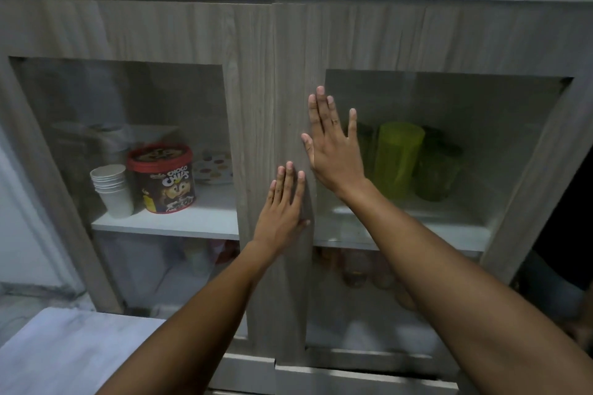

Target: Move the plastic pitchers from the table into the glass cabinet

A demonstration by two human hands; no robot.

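Both glass doors of the wood-grain cabinet (256,42) are closed. Behind the right pane, green plastic pitchers (399,157) stand together on the white shelf (449,231), a bright yellow-green one in front and darker green ones (438,175) beside it. My left hand (282,212) lies flat with fingers spread on the wooden frame where the doors meet. My right hand (332,144) is pressed flat a little higher on the right door's frame, its little finger over the glass. Neither hand holds anything.
Behind the left pane stand a stack of white paper cups (112,189), a red-lidded Choco Chips tub (165,178) and a dotted box (215,167). Jars show dimly on the lower right shelf (362,269). A pale table corner (73,349) sits at bottom left.
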